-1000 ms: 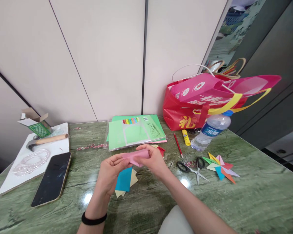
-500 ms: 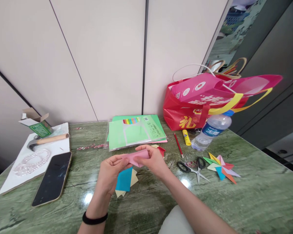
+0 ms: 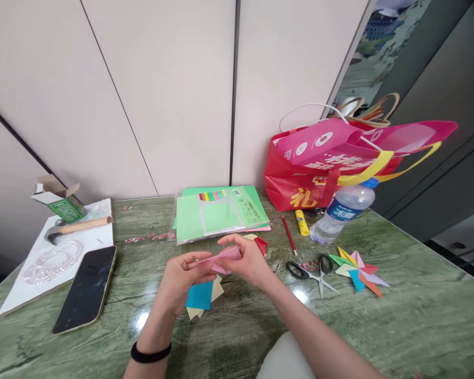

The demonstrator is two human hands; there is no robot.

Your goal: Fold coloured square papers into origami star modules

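Both my hands hold a folded pink paper (image 3: 224, 258) a little above the green marble table (image 3: 398, 326). My left hand (image 3: 180, 281), with a black band on its wrist, pinches the paper's left end. My right hand (image 3: 249, 261) grips its right end with fingers closed over it. Under my hands lie a blue folded paper (image 3: 199, 296) and a pale yellow one (image 3: 218, 289). A red folded piece (image 3: 261, 243) shows just past my right hand.
A pack of green paper (image 3: 220, 212) lies behind my hands. To the right are scissors (image 3: 313, 271), a multicoloured paper star (image 3: 357, 270), a red pencil (image 3: 288, 235), a glue stick (image 3: 300, 222), a water bottle (image 3: 342, 209) and a red bag (image 3: 324, 163). On the left lie a phone (image 3: 86, 288), a hammer (image 3: 76, 228) and a bead bracelet (image 3: 51, 262).
The pink paper has been turned and pressed flatter between my hands, now showing a pointed shape. My hands stay in nearly the same place.
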